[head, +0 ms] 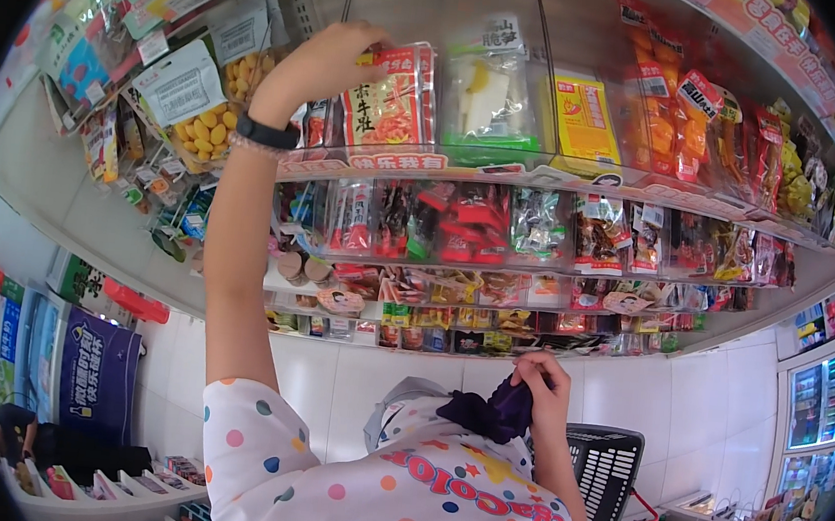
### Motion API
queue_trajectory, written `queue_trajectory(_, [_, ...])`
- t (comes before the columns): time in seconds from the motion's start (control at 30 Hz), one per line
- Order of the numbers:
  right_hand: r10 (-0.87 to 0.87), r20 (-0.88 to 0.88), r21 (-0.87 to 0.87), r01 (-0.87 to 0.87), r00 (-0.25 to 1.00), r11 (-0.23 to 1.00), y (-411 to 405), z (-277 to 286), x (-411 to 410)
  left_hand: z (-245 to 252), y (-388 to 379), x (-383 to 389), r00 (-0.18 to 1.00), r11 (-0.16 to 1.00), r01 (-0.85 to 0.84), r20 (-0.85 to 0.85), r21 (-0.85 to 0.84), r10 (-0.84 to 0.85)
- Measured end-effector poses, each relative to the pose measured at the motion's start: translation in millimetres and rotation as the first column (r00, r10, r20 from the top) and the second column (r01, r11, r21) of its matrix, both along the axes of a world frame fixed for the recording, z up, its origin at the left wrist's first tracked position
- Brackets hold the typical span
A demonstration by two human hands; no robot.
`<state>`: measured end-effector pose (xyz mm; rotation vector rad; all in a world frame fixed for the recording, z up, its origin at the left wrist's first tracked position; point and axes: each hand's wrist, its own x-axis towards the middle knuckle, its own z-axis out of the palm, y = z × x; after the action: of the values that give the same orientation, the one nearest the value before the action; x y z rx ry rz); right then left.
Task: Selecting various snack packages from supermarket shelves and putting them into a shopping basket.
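My left hand (343,57), with a black wristband and a beaded bracelet, reaches up to the top shelf. Its fingers are at the upper left corner of a red snack packet (395,100) standing in a clear divided tray; whether they grip it is unclear. To the right of that packet stand a clear packet with pale contents (489,102) and a yellow packet (585,122). Near my chest, my right hand (545,386) pinches bunched dark purple cloth (501,412). A black shopping basket (601,466) with a red handle is beside my right forearm.
Lower shelves (463,257) full of packaged snacks lie beneath the top shelf's front edge (367,161). Bags of yellow snacks (207,131) stand at left. Lit drinks coolers (829,406) are at right. At lower left, a person in dark clothes (17,425) is partly visible near low display shelves.
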<state>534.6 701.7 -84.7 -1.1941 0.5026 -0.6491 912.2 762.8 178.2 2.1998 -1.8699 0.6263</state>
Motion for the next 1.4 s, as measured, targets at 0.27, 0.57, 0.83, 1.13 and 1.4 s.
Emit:
queue_trajectory(0.27, [0.137,-0.031,-0.018,-0.138,0.990,0.990,10,-2,25,-15,27,-8,0.999,0.916,0.028,-0.018,-0.400,-0.038])
queue_trajectory(0.57, [0.170,-0.016,0.010,-0.170,0.985,0.985,28,7,39,-21,75,-70,0.844,0.797,0.086,-0.381,-0.597,-0.377])
queue_trajectory(0.83, [0.443,0.251,0.060,-0.470,0.861,0.880,39,39,48,-115,25,-138,-0.603,0.071,0.165,-0.157,-0.984,-0.782])
queue_trajectory(1.13, [0.338,0.122,-0.084,-0.329,0.933,0.940,69,47,28,-197,3,-193,-0.917,0.296,-0.143,0.013,-0.944,-0.400])
queue_trajectory(1.4, [0.130,0.035,-0.026,-0.129,0.991,0.991,71,40,-23,-203,15,-262,-0.972,0.619,-0.138,-0.014,-0.773,-0.234])
